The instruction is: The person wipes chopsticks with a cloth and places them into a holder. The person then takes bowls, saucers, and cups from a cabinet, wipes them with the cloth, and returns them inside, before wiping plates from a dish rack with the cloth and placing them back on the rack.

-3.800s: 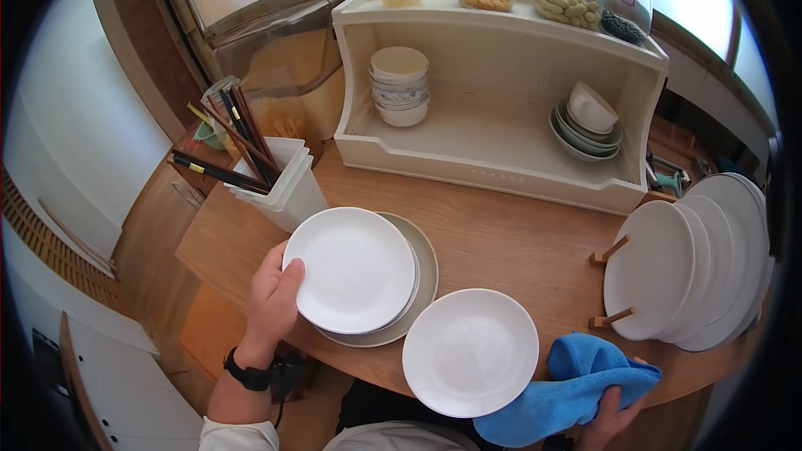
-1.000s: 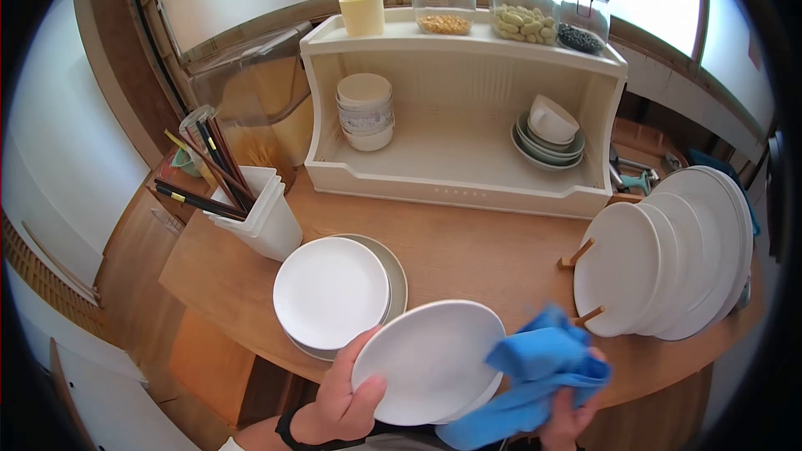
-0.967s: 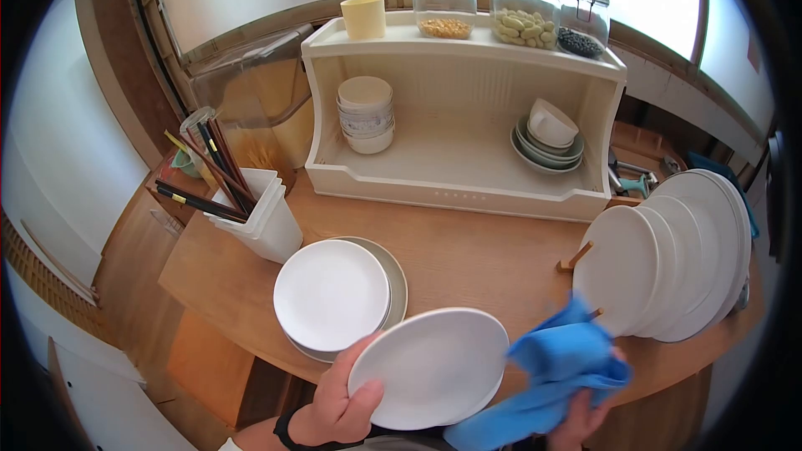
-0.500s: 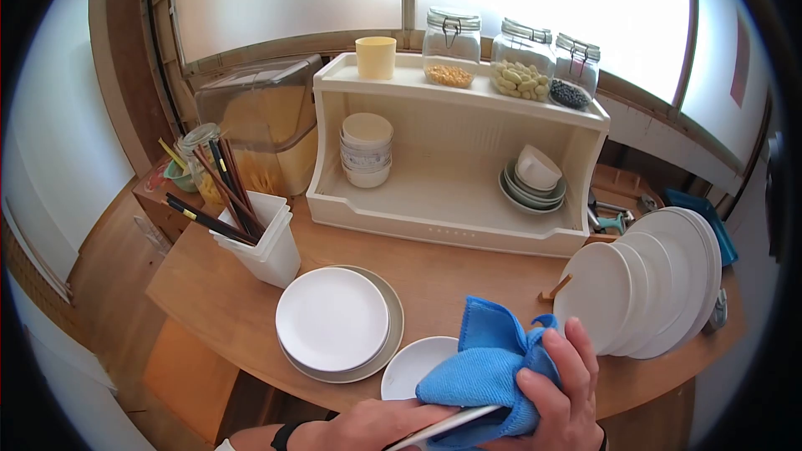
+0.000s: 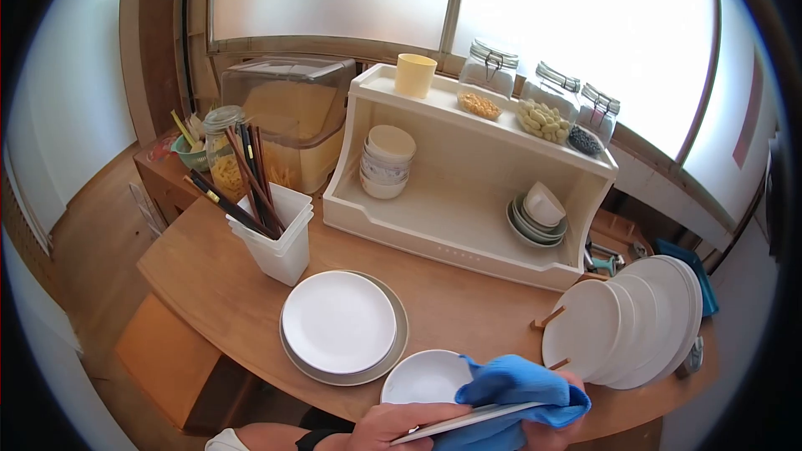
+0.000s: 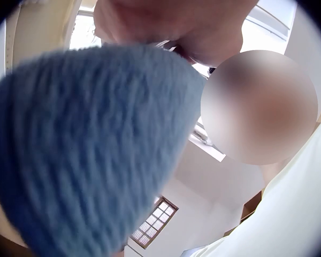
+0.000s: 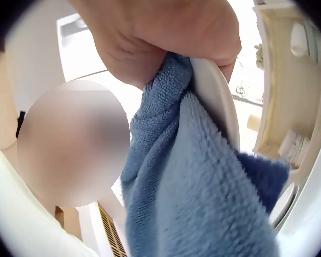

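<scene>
At the bottom of the head view my left hand (image 5: 401,427) grips the near edge of a white plate (image 5: 468,423), tilted almost edge-on. My right hand (image 5: 555,429) holds a blue cloth (image 5: 520,381) folded over the plate's far side. In the right wrist view the right hand (image 7: 166,37) pinches the cloth (image 7: 203,187) against the plate's rim (image 7: 219,99). Cloth (image 6: 96,144) covers much of the left wrist view, below a hand (image 6: 174,27). Another white plate (image 5: 424,380) lies on the table just behind, partly covered by the cloth.
Stacked plates (image 5: 338,321) lie at the left of the table (image 5: 209,263), near a white chopstick holder (image 5: 282,257). Upright plates (image 5: 582,330) stand in a wooden-pegged rack at right. A cream shelf (image 5: 451,255) holding bowls, with jars on top, stands behind.
The held plate has tipped from facing up to nearly edge-on, and the right hand has brought the cloth onto it. The head view has shifted, with the shelf lower in it.
</scene>
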{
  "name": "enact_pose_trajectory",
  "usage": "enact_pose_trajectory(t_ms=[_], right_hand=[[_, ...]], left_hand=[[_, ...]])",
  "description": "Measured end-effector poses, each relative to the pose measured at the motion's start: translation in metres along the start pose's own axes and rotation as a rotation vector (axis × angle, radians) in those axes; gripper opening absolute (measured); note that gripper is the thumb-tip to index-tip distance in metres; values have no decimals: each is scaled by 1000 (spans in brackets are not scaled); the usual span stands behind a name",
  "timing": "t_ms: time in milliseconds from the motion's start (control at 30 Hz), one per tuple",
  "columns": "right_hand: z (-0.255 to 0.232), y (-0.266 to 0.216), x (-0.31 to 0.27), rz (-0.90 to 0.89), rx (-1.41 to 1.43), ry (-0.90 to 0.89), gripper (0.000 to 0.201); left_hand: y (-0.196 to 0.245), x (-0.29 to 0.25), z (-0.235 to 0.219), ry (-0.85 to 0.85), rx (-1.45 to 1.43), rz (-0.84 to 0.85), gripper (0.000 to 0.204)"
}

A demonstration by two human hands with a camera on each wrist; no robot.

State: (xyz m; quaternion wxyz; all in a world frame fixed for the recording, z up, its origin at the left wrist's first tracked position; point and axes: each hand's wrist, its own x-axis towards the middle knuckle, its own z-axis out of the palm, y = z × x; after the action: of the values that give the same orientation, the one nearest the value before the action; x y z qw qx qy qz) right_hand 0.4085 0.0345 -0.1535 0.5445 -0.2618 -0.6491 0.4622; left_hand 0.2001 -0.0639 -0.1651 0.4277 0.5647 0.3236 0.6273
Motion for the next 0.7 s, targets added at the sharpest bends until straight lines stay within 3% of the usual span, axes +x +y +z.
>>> enact_pose_trajectory(t_ms=[33,67,200,267,300,333,433,533,600,633,667,700], right_hand=[[1,3,-8,143,141,37,49],[4,4,-12,139,136,28,49],[2,18,-37,309,358,53,51],[-1,14,-34,267,280,36,51],[-1,12,-33,244,246,31,51],[-2,10,-31,222,214,25,51],[-3,4,-27,160,125,2,50],[-9,-4,-16,78,30,-23,50],[-16,-10,-10,34,-35,-43,50],[-27,-17,-10,2,-182,-82,51],[-34,-10,-15,5,-183,-91,51],[-41,3,-23,-49,-229,-19,51]], left_hand=[[-2,2,2,50,52,113,39],[-4,3,3,102,106,223,40],[-9,5,15,192,25,345,37],[-10,23,34,185,-445,627,37],[-20,23,7,-202,-270,506,40],[-31,23,22,-3,-172,743,41],[-12,25,28,63,-24,666,40],[4,38,13,-24,-19,565,40],[16,47,-3,-288,-120,424,41],[11,50,3,-164,-85,456,37],[11,49,2,-153,-85,457,37],[13,50,-1,-235,-147,347,36]])
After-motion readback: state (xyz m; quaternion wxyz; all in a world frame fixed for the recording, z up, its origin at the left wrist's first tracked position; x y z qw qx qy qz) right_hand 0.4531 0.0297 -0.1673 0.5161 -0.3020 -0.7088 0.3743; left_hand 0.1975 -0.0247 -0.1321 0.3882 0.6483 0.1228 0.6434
